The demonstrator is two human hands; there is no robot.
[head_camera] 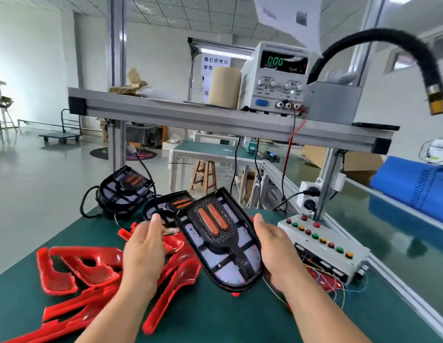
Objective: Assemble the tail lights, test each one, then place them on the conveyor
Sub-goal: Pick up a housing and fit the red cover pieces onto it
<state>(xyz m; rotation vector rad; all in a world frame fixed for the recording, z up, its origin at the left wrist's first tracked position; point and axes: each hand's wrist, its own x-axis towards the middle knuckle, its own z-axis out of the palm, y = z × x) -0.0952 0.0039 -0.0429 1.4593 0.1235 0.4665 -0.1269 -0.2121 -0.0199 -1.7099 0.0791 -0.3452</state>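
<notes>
While the right hand (277,248) grips the near-right edge of a black tail light unit (219,240) and holds it tilted above the green mat (215,320), the left hand (145,253) sits just left of it, fingers loosely extended and holding nothing, as far as I can see. Whether its fingertips touch the unit's left rim is unclear.

The unit faces the camera: white LED board with red dots, black frame, two orange strips at the far end. Thin coloured wires (337,290) trail near-right toward the button test box (324,246), right of the hand. I can't tell if they plug into this unit.

Two more black units (126,191) lie at the far edge of the mat with their cables. Red lens covers (74,268) are piled to the near left, partly under the left forearm. The power supply (277,78) on the shelf reads zero.

My read: mid-assembly, or about to test. The unit has no red cover on it yet.

The next move likely calls for the left hand to pick a matching cover from the pile, line it up with the housing outline and press it on evenly, keeping the wires from being pinched. The conveyor (379,219) runs along the right, beyond the test box. Nothing goes there yet.
</notes>
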